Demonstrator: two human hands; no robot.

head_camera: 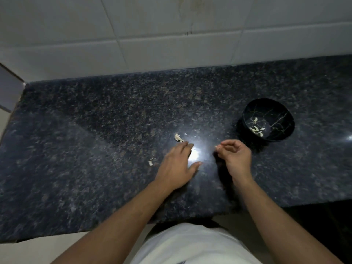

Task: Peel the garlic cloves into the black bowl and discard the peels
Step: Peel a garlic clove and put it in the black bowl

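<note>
Head view, looking down on a dark speckled stone surface (95, 149) backed by a white tiled wall (152, 35).

Left hand (176, 166): palm down, low over the surface near centre, fingers extended and spread toward the far side. Grip wide, holding nothing visible. Fingertips reach just beside a garlic peel (178, 138); contact with it cannot be told.

Right hand (235, 156): raised just right of the left hand, fingers loosely curled with thumb and forefinger tips close together. Grip narrow; whether anything small sits between the fingertips cannot be told.

Black bowl (268, 120): upright on the surface, to the far right of the right hand, well clear of the left hand. Pale veined pattern on its inner wall. Several peeled garlic cloves (257, 128) lie on its bottom.

Smaller peel scraps (150, 162): on the surface just left of the left hand. A tiny fleck lies just right of the larger peel.

Bright light glare on the surface between the two hands.
</note>
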